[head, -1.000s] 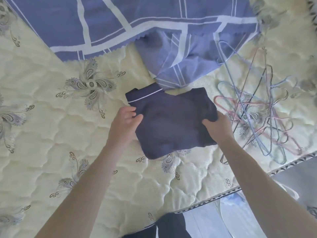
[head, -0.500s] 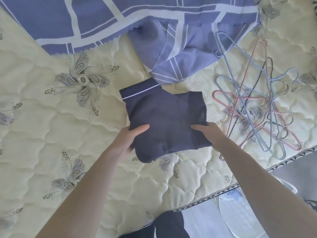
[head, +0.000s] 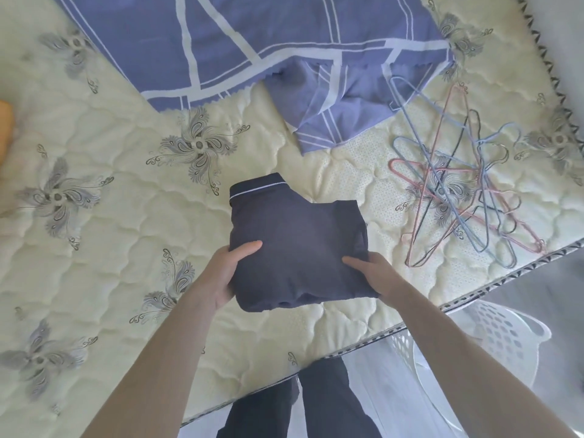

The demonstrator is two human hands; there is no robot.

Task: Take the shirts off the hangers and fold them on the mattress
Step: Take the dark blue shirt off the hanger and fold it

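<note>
The folded shirt [head: 297, 245], dark with a white-piped collar turned toward the top of the frame, sat at the centre, on or just above the mattress [head: 110, 248]; whether it was lifted clear could not be told. The left hand [head: 221, 279] grasped its lower left corner, thumb on top and fingers tucked beneath. The right hand [head: 376, 276] grasped the lower right corner the same way, though its underside fingers were hidden. Empty hangers [head: 467, 191] lay tangled at the right of the frame, well apart from the shirt, a blue sheet [head: 252, 42] spread across the top, and a white basket [head: 505, 339] stood at the lower right, off the mattress. The step looked like carrying or placing the finished fold. Doing it well probably meant keeping both hands level so the layers did not slide, pressing the thumbs lightly rather than bunching the cloth, and supporting the middle from below, since only the near edge was held and the collar end could sag. It would be best set on bare mattress, away from the hangers' wire hooks, with the fingers drawn out flat so the fold stayed square.
</note>
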